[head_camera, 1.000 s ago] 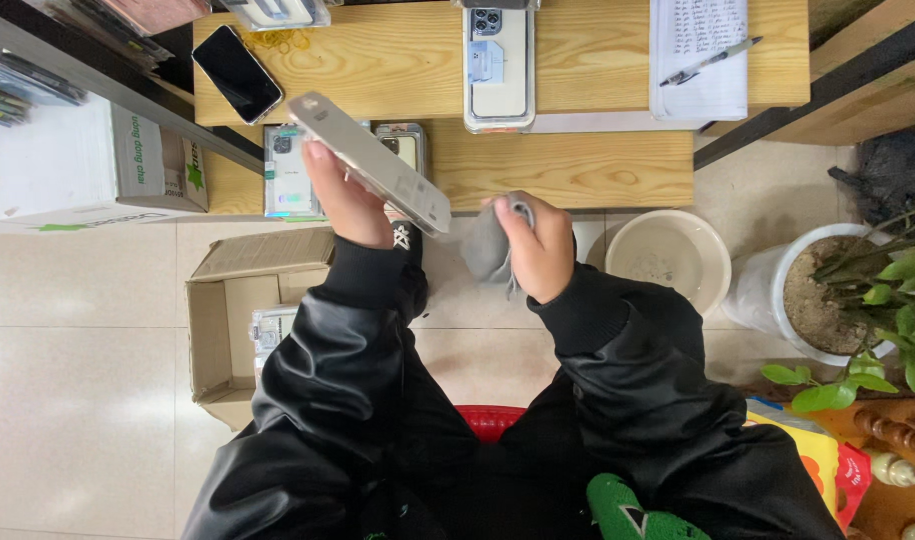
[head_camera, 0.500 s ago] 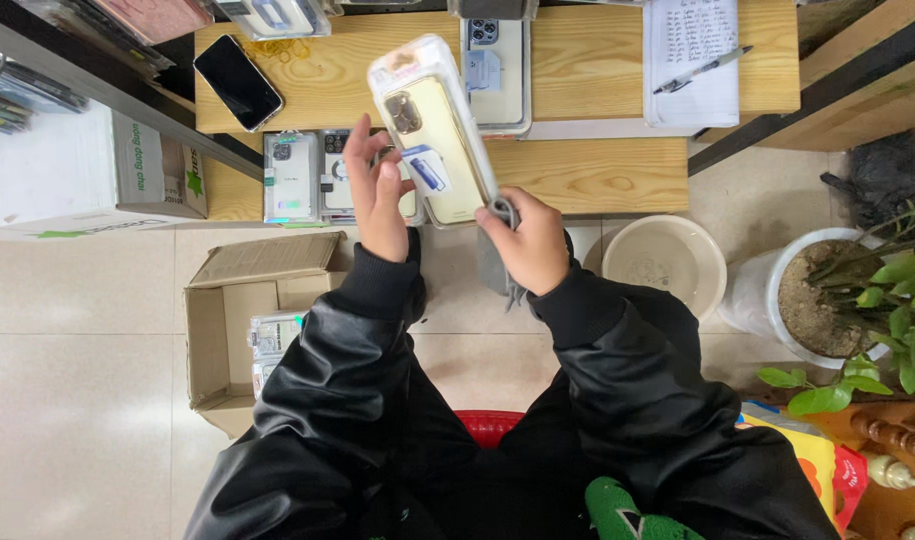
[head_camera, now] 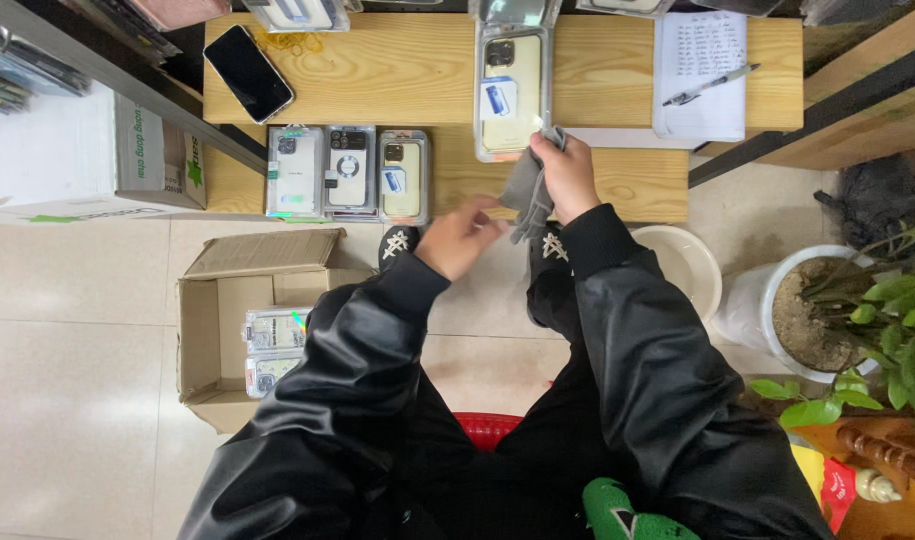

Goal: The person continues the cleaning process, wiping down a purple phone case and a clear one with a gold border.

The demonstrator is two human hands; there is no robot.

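On the wooden bench (head_camera: 618, 185) we see three packaged phone cases (head_camera: 348, 172) lying left of the larger phone case package (head_camera: 513, 90), a phone (head_camera: 249, 72) farther left, a notepad (head_camera: 701, 75) right, and a cardboard box (head_camera: 240, 325) below-left on the floor.

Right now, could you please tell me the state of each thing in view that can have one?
Right hand: gripping a grey cloth against a packaged phone case.
Left hand: empty, fingers loose.
Phone: screen dark, face up.
Three cases: packaged, flat in a row.
Cardboard box: flaps open, cases inside.
Pen: lying on the paper.
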